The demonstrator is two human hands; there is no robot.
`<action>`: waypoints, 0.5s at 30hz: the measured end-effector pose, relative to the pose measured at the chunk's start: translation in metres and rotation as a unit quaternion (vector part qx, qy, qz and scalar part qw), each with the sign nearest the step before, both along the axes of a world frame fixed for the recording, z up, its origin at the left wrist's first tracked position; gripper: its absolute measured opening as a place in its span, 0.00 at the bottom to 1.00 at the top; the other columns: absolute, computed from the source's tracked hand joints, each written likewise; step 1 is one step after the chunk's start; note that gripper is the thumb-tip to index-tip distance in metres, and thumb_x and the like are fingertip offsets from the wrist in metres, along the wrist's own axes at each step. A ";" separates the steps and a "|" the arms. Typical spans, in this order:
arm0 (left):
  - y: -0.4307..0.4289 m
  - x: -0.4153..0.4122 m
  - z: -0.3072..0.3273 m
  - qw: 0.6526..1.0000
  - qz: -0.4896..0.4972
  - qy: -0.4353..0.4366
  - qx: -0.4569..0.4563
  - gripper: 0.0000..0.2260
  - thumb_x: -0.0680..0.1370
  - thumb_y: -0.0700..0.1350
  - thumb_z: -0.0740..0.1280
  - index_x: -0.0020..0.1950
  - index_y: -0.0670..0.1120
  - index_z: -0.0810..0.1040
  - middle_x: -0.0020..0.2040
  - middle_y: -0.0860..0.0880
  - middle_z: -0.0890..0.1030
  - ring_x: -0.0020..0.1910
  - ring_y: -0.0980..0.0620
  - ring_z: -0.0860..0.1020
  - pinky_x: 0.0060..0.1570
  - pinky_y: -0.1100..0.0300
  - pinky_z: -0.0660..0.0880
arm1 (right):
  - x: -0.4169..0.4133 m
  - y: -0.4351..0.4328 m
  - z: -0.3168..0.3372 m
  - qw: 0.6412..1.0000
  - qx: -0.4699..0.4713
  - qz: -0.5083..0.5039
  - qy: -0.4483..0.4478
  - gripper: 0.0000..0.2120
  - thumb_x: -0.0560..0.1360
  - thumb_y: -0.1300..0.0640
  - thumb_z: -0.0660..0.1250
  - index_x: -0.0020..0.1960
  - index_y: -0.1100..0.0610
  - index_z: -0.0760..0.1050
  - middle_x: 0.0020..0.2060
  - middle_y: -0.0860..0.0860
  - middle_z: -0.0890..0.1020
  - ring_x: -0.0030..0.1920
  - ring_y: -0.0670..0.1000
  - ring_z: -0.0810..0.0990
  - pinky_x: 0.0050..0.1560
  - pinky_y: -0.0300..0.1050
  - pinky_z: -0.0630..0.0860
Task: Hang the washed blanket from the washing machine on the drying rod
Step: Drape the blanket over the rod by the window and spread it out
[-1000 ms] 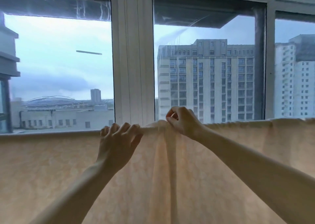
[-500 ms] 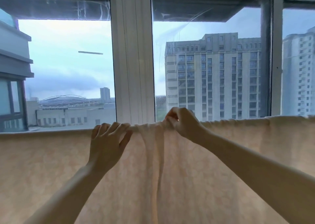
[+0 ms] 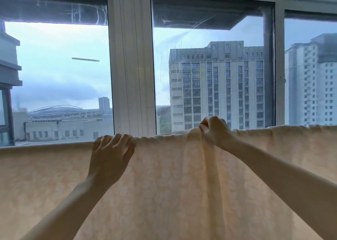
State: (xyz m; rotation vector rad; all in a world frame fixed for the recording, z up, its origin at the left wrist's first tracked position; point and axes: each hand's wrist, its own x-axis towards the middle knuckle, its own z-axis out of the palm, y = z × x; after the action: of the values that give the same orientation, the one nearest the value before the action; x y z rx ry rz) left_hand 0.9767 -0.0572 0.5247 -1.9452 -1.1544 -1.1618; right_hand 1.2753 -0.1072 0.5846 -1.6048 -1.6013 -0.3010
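We get all our light from the overcast sky [image 3: 54, 57] beyond the glass [image 3: 182, 37], cool, bluish and soft, so everything indoors is backlit. The blanket [image 3: 164, 194] glows a warm peach where daylight passes through it, with darker bands down its folds. The left hand [image 3: 111, 155] and right hand [image 3: 216, 131] face us in dim shade, without hard shadows. We notice pale streaks and faint reflections on the panes. The window frame [image 3: 131, 66] leans and bows towards the edges, and the far tower block [image 3: 218, 86] looks slightly soft
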 end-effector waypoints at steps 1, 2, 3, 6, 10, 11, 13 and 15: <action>0.000 0.003 0.000 1.000 -0.011 0.010 0.001 0.19 0.80 0.58 0.52 0.52 0.50 0.79 0.46 0.52 0.81 0.44 0.48 0.79 0.52 0.49 0.73 | -0.001 0.000 0.001 1.000 0.000 0.003 -0.001 0.07 0.80 0.59 0.63 0.48 0.61 0.78 0.39 0.50 0.78 0.40 0.48 0.76 0.45 0.41 0.72; 0.000 0.008 0.001 0.999 -0.024 0.024 0.002 0.18 0.80 0.57 0.52 0.54 0.50 0.78 0.47 0.52 0.81 0.44 0.48 0.78 0.51 0.50 0.73 | -0.001 0.000 0.001 1.000 0.000 0.006 -0.002 0.07 0.80 0.59 0.63 0.49 0.61 0.78 0.39 0.50 0.78 0.41 0.48 0.76 0.45 0.40 0.71; -0.001 0.013 0.002 0.998 -0.036 0.042 0.003 0.18 0.80 0.57 0.53 0.56 0.50 0.78 0.48 0.52 0.81 0.44 0.48 0.78 0.50 0.50 0.74 | -0.002 0.000 0.001 1.000 0.000 0.011 0.000 0.07 0.79 0.59 0.63 0.49 0.61 0.78 0.39 0.50 0.78 0.41 0.49 0.77 0.44 0.40 0.71; -0.005 0.032 0.003 0.996 -0.059 0.072 0.000 0.18 0.79 0.57 0.54 0.61 0.52 0.76 0.50 0.53 0.81 0.44 0.48 0.78 0.48 0.51 0.73 | -0.002 -0.001 -0.002 0.999 0.003 0.035 0.007 0.05 0.79 0.60 0.63 0.50 0.60 0.77 0.39 0.49 0.78 0.40 0.46 0.78 0.40 0.34 0.71; -0.006 0.046 -0.002 0.996 -0.062 0.062 0.004 0.18 0.78 0.59 0.55 0.61 0.54 0.77 0.50 0.54 0.81 0.46 0.49 0.77 0.51 0.51 0.70 | 0.001 -0.007 -0.011 0.996 0.040 0.075 -0.027 0.04 0.79 0.62 0.64 0.50 0.58 0.77 0.41 0.47 0.77 0.39 0.37 0.74 0.37 0.25 0.70; -0.005 0.047 -0.001 0.996 -0.077 0.042 0.004 0.17 0.78 0.59 0.56 0.59 0.54 0.78 0.50 0.55 0.81 0.46 0.50 0.78 0.51 0.52 0.68 | 0.002 -0.008 -0.013 0.995 0.049 0.087 -0.030 0.04 0.79 0.62 0.64 0.49 0.56 0.76 0.42 0.46 0.77 0.40 0.38 0.74 0.38 0.24 0.69; -0.005 0.049 0.005 0.993 -0.115 -0.006 -0.011 0.15 0.78 0.59 0.58 0.53 0.54 0.79 0.48 0.57 0.82 0.45 0.53 0.79 0.52 0.54 0.67 | 0.004 -0.009 -0.015 0.993 0.058 0.106 -0.018 0.04 0.78 0.62 0.65 0.46 0.54 0.76 0.43 0.46 0.77 0.43 0.41 0.75 0.40 0.26 0.69; -0.004 0.051 0.012 0.989 -0.144 -0.028 -0.021 0.12 0.78 0.57 0.60 0.50 0.53 0.79 0.45 0.57 0.83 0.43 0.54 0.80 0.52 0.51 0.72 | 0.006 -0.010 -0.012 0.992 0.056 0.112 0.006 0.04 0.77 0.61 0.66 0.46 0.54 0.78 0.44 0.47 0.78 0.45 0.45 0.77 0.42 0.29 0.69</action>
State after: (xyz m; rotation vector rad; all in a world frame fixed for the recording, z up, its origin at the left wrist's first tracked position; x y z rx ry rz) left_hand 1.0272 -0.0612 0.5367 -2.1772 -0.9530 -1.3563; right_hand 1.2812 -0.1177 0.5725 -1.3265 -1.7072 -0.2555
